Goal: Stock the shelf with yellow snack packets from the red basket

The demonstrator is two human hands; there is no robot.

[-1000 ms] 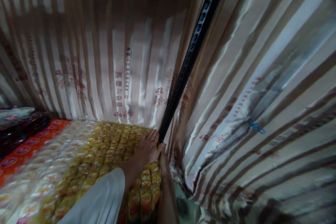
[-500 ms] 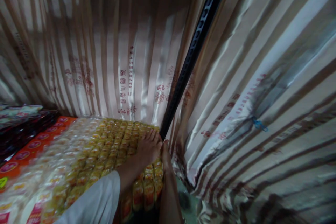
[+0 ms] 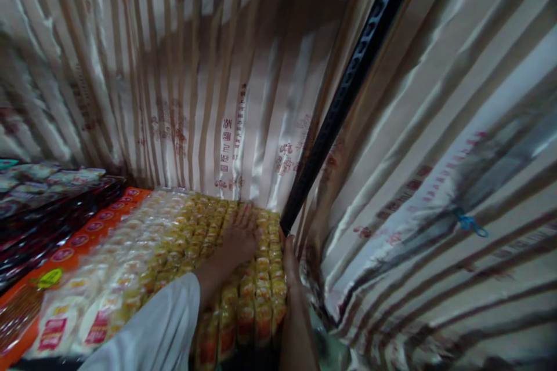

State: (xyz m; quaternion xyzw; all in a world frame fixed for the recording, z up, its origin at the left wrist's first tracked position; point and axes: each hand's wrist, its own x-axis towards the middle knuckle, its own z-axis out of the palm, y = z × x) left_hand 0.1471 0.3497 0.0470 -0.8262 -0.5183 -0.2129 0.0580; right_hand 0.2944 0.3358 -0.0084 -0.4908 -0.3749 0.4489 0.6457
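Note:
Rows of small yellow-wrapped packets [image 3: 263, 278] cover the right part of the display. My left hand [image 3: 239, 239] lies flat on top of them near the back, its fingers spread and pointing away from me. At the right side of the rows is my right hand [image 3: 290, 261], seen edge-on and stretched along the outermost packets, below the foot of a black slotted post [image 3: 335, 110]. Its palm side is mostly hidden. Neither hand shows anything held.
Left of the yellow packets lie clear packs with white contents [image 3: 126, 243], an orange strip of packaging [image 3: 82, 237] and dark shiny packs [image 3: 47, 226]. Pleated printed fabric [image 3: 261, 98] hangs behind and to the right, with a blue tie [image 3: 470, 223] on it.
My left hand has shifted left across the yellow packets, away from the post, uncovering rows at the right. My right hand stays along the right side. The view has turned slightly left.

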